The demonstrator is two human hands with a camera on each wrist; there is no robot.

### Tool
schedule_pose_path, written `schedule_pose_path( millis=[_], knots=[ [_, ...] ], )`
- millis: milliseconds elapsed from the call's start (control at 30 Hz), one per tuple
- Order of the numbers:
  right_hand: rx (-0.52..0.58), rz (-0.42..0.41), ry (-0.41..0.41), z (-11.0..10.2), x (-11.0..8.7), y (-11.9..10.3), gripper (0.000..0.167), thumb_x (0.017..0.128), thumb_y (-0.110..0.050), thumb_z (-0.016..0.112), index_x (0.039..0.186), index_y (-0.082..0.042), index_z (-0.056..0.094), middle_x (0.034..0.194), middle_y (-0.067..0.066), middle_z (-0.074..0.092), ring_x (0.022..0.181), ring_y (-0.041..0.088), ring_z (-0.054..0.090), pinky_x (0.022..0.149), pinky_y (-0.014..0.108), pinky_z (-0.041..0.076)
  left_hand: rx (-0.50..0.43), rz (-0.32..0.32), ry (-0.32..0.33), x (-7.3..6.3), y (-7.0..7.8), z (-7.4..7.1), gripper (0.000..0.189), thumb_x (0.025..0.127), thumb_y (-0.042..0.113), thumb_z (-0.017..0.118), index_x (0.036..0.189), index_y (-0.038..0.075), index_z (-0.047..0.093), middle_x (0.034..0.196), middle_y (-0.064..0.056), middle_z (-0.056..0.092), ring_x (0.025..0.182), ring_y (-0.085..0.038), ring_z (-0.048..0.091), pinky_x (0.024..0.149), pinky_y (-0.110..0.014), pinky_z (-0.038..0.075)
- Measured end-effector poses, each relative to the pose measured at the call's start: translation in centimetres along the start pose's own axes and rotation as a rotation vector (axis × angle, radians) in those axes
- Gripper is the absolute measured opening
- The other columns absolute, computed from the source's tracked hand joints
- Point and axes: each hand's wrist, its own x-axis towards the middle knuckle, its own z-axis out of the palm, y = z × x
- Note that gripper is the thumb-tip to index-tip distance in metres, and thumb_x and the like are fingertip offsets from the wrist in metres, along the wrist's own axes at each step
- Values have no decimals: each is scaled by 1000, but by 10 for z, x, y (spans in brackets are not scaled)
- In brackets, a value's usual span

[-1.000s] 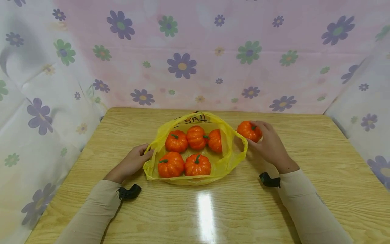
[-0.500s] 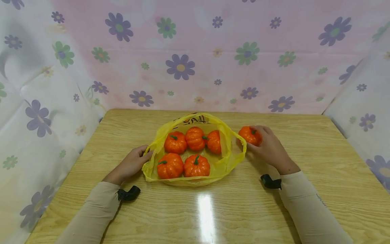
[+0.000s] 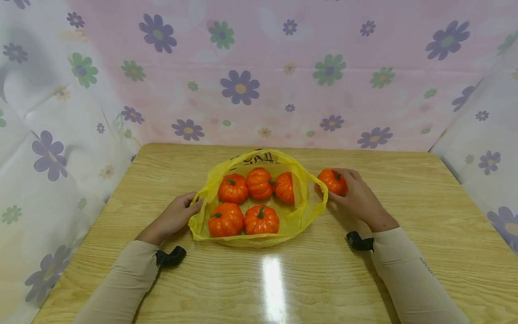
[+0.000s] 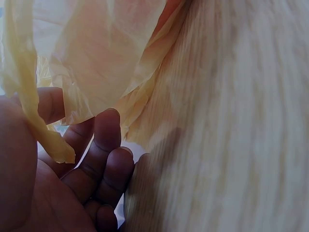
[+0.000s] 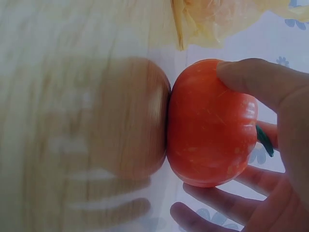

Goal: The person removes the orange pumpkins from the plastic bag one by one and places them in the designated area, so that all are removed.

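Note:
A yellow plastic bag (image 3: 305, 217) lies on the table with its mouth spread wide, and several orange toy pumpkins (image 3: 233, 189) with green stems sit inside it. At the bag's left side my left hand (image 3: 174, 218) holds the rim. The left wrist view shows a twisted strip of the bag (image 4: 34, 106) running between the thumb and the curled fingers (image 4: 107, 126). Just right of the bag, my right hand (image 3: 360, 198) grips one more toy pumpkin (image 5: 210, 125). Its thumb lies on one side and its fingers on the other, with the pumpkin's base on the tabletop.
The wood-grain table (image 3: 226, 288) reflects a bright light strip near its front. Flowered cloth (image 3: 275, 81) hangs behind and on both sides. Dark wrist cameras (image 3: 171, 256) are worn at both cuffs. The bag's right handle loop (image 3: 323, 193) stands close to the right hand's thumb.
My right hand and its pumpkin have slid slightly toward the front of the table. My left hand and the bag stay nearly where they were.

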Motion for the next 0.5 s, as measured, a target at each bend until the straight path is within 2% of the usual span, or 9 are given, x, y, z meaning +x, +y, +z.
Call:
schedule_pose_path(
  millis=[100, 333, 500],
  knots=[
    [-1, 4, 3, 0, 0, 0, 75, 96, -47, 63, 153, -7, 34, 152, 30, 30, 123, 51, 50, 94, 62, 50, 20, -6, 8, 0, 1, 0, 36, 107, 39, 46, 106, 5, 57, 93, -8, 55, 85, -17, 56, 73, -27, 49],
    [-13, 1, 8, -1, -1, 1, 75, 96, -46, 64, 152, -6, 35, 151, 29, 32, 122, 51, 51, 94, 63, 50, 15, -11, 2, -2, 5, -1, 38, 107, 38, 46, 119, 4, 59, 105, -11, 60, 93, -18, 59, 79, -28, 51],
    [-14, -6, 4, 0, 0, 0, 74, 96, -45, 64, 152, -7, 34, 151, 30, 32, 122, 51, 51, 93, 63, 50, 11, -18, 0, -3, 5, -2, 37, 107, 37, 47, 119, 3, 59, 106, -12, 60, 93, -18, 60, 79, -27, 52]
  ],
)
